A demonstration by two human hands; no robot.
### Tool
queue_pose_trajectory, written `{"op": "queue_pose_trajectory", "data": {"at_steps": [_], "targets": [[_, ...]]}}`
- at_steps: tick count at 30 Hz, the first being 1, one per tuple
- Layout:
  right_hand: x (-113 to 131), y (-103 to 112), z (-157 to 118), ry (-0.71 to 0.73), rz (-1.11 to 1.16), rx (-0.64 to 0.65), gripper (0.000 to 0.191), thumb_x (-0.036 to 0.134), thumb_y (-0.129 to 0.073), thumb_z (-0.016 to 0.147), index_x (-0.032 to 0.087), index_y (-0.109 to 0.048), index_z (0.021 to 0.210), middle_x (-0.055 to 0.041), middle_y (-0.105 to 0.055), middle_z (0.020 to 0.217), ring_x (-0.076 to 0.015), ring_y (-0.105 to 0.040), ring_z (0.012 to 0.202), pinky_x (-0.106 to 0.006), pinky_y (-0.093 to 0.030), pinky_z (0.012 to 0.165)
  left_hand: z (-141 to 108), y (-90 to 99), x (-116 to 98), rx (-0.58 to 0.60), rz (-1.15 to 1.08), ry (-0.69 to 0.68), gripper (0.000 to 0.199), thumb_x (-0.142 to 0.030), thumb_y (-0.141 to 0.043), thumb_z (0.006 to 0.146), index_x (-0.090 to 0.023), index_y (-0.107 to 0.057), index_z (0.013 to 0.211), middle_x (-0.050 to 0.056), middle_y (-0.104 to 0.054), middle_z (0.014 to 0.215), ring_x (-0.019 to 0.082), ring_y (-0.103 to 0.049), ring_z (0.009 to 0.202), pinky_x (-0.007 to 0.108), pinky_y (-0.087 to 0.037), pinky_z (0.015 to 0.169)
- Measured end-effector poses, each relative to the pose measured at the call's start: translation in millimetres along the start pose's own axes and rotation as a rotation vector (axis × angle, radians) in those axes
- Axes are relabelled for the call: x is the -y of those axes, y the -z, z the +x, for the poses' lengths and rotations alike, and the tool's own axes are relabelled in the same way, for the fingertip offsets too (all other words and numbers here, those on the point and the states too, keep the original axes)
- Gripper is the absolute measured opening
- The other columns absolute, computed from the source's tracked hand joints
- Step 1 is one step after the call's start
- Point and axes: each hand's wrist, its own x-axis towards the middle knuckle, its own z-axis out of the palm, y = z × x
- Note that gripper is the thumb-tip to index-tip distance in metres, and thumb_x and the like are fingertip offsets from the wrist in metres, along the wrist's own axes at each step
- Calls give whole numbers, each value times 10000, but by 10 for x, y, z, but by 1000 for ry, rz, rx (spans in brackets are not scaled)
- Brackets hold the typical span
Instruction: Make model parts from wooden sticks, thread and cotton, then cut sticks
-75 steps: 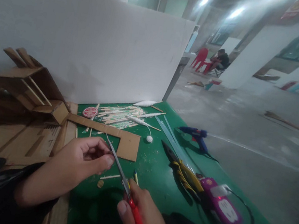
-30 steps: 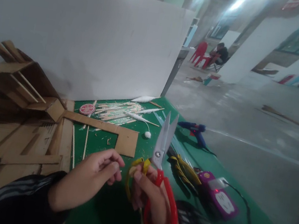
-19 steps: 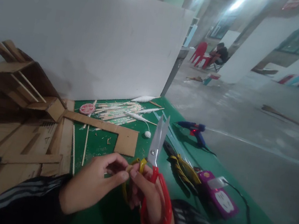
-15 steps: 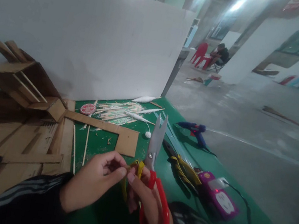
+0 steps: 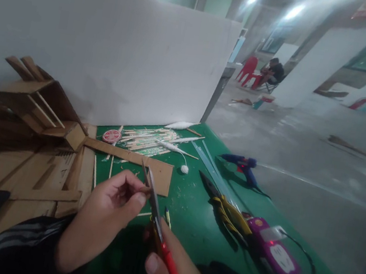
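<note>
In the head view, the left hand [image 5: 100, 219] pinches a small brown piece [image 5: 146, 190], while the right hand [image 5: 183, 266] grips the scissors [image 5: 156, 211], blades parted beside that piece. Both are over the middle of the desk [image 5: 192, 212]; whether the blades have bitten cannot be told. The cardboard box [image 5: 37, 91] at the desk's left side stands joined, with thin sticks fixed in it; more sticks [image 5: 146, 139] lie loose near the far edge, seemingly unused. The cardboard strip [image 5: 161, 179] runs from the box towards the middle.

The white board [image 5: 113, 52] walls off the far edge. Near the right edge, the glue gun [image 5: 243, 162], pliers [image 5: 231, 215] and purple block [image 5: 272, 250] limit sideways reach. The best room for the hands seems to be between strip and pliers.
</note>
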Motion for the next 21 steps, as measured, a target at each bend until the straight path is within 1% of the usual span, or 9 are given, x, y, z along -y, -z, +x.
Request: {"op": "queue_pose_trajectory", "data": {"at_steps": [4,10,11,13,18,21], "targets": [[15,-45,-21,-34,18,-88,325,530,-476,888,227,-529,994,-52,-581,863,-237,-576,810,-353,-483,747,17,3,13,-12,9,-11,81,-266,-639,830,-199,-598,810,-37,-607,751,96,-551,673,173,-446,627],[2,-80,-44,-55,29,-120,362,583,-464,882,242,-527,987,-59,-595,891,-261,-584,889,-389,-477,815,22,27,30,-52,52,-29,94,-264,-636,831,-193,-589,792,-33,-599,722,98,-539,637,176,-445,597],[-3,-77,-44,-61,27,-118,369,589,-459,883,243,-522,994,-58,-597,896,-264,-586,904,-394,-475,830,23,28,31,-49,52,-30,93,-266,-631,837,-194,-587,797,-35,-598,722,94,-537,637,172,-444,598],[-17,-64,-40,-68,16,-73,361,578,-457,887,241,-512,1007,-60,-603,915,-264,-591,911,-399,-475,837,26,24,28,-43,48,-25,97,-276,-624,845,-197,-586,804,-39,-597,735,88,-538,644,165,-445,608],[-62,-19,-29,-66,-31,-12,293,507,-465,904,242,-492,1027,-58,-601,931,-259,-594,897,-384,-476,812,25,4,19,-29,44,-20,116,-292,-629,842,-193,-583,805,-35,-605,775,85,-549,669,164,-454,630],[-84,-8,-29,-74,-63,34,289,492,-476,901,228,-479,1019,-71,-596,940,-253,-586,865,-369,-478,784,18,4,22,-26,62,-34,114,-296,-625,843,-195,-580,817,-37,-596,761,93,-551,680,173,-457,637]]}}
